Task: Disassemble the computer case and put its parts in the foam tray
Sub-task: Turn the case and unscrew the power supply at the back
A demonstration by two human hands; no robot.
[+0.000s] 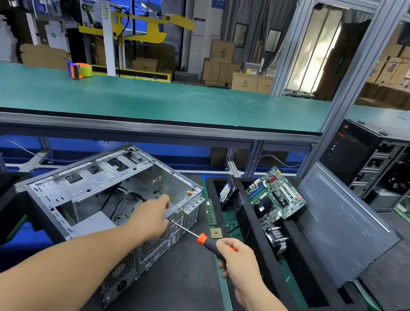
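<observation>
the computer case (111,194) lies on its side on the dark mat of the table (178,285), open side up, just left of the foam tray (273,273). the right hand (237,264) has its grip clenched round the handle of an orange and black screwdriver (201,238), whose shaft points left to the case's rear edge. the left hand (152,221) rests at that rear edge by the screwdriver tip; whether its grip pinches a screw or only steadies the frame cannot be told. the power supply (96,224) and loose cables (124,201) are inside the shell. in the tray stand a motherboard (276,197), a hard drive (227,194) and a heatsink (277,240); a memory stick (211,212) and a processor chip (216,233) lie between case and tray.

judgement: the shell is thin sheet steel, stiff but light, with edges likely sharp; best held by the folded rear rim or frame rails. the power supply looks heavy for its size and should be taken by its box sides, not its cables. screws are small and prone to slip.
</observation>
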